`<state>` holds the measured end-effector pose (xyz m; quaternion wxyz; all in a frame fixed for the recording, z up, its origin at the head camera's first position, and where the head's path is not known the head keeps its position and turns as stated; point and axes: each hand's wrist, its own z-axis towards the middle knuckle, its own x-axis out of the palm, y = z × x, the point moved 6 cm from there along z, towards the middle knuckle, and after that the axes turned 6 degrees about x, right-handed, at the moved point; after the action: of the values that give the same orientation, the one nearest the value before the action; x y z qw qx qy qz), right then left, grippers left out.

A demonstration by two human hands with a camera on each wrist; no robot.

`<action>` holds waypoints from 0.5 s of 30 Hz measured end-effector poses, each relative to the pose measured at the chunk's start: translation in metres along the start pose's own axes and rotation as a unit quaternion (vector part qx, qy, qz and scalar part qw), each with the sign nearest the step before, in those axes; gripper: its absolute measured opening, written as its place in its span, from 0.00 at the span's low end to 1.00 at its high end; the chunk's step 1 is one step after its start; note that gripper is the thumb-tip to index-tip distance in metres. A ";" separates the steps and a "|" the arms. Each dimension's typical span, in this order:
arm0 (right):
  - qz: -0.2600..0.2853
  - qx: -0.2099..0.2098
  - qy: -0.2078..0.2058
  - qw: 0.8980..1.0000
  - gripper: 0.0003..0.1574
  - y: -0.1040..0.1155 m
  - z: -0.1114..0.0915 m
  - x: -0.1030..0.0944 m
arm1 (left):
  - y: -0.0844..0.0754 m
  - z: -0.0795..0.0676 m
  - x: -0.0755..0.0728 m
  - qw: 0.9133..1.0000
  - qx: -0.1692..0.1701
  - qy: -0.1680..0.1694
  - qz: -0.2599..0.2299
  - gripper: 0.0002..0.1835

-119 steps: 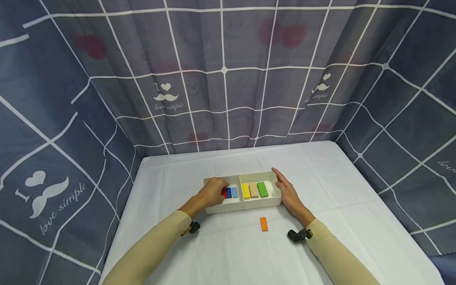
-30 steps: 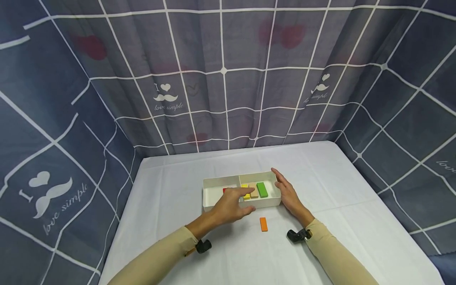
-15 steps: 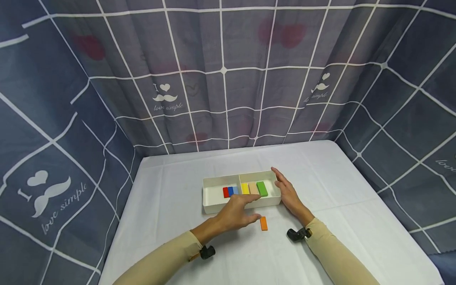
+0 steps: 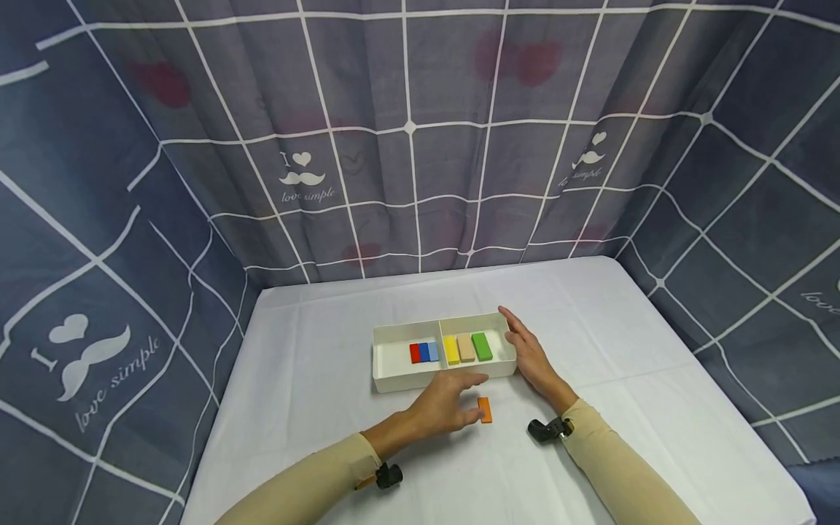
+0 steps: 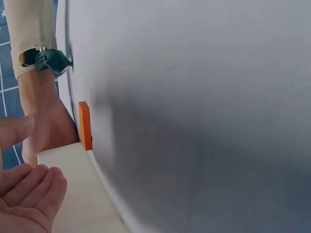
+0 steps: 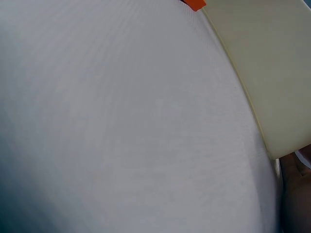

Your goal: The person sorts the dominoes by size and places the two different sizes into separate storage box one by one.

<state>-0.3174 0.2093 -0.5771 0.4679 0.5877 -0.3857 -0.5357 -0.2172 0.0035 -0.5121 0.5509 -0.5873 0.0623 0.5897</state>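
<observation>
An orange block [image 4: 485, 410] lies flat on the white cloth in front of the box. My left hand [image 4: 441, 405] hovers just left of it, thumb and fingers spread apart, the thumb tip right at the block in the head view. The white two-part box [image 4: 400, 381] stands behind. Its left compartment has a red block [image 4: 415, 353], a dark blue block [image 4: 424, 352] and a light blue block [image 4: 433, 351]. In the right compartment are a yellow block [image 4: 451, 350], a beige block [image 4: 466, 348] and a green block [image 4: 482, 346]. My right hand [image 4: 533, 359] rests against the box's right end, fingers extended.
The table [image 4: 315, 328] is covered with a white cloth. Dark blue checked curtains [image 4: 367, 160] hang behind it and on both sides. A black wrist camera [image 4: 550, 430] sits on my right wrist, and another black wrist camera [image 4: 389, 476] on the left.
My left hand has left the red block in the left compartment, come out over the box's front and moved right and toward me to the orange block. The right hand stays at the box end.
</observation>
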 end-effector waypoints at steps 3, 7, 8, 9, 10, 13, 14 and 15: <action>0.000 0.002 -0.001 1.000 0.36 0.000 0.001 -0.001 | 0.000 0.001 0.004 1.000 -0.003 0.003 0.008 0.30; 0.001 0.006 -0.001 1.000 0.36 -0.001 0.001 -0.001 | 0.000 0.002 0.009 1.000 -0.016 0.005 0.019 0.30; 0.001 0.008 -0.002 1.000 0.36 -0.002 0.001 -0.001 | 0.000 0.002 0.011 1.000 -0.018 0.005 0.020 0.30; 0.001 0.009 -0.003 1.000 0.36 -0.002 0.002 -0.001 | 0.001 0.003 0.012 1.000 -0.019 0.004 0.020 0.30; 0.001 0.009 -0.002 1.000 0.36 -0.002 0.002 -0.001 | 0.001 0.003 0.014 1.000 -0.021 0.003 0.020 0.30; 0.005 0.007 -0.001 1.000 0.36 -0.002 0.001 -0.001 | 0.003 0.003 0.020 0.999 -0.027 0.009 0.016 0.30; 0.007 0.007 -0.001 1.000 0.36 -0.002 0.001 -0.001 | 0.003 0.004 0.021 0.999 -0.028 0.012 0.016 0.30; 0.009 0.006 0.000 1.000 0.36 -0.001 0.001 -0.001 | 0.004 0.004 0.023 0.999 -0.031 0.014 0.015 0.30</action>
<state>-0.3187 0.2107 -0.5781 0.4692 0.5870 -0.3945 -0.5288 -0.2159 0.0178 -0.5309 0.5222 -0.6114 0.0606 0.5915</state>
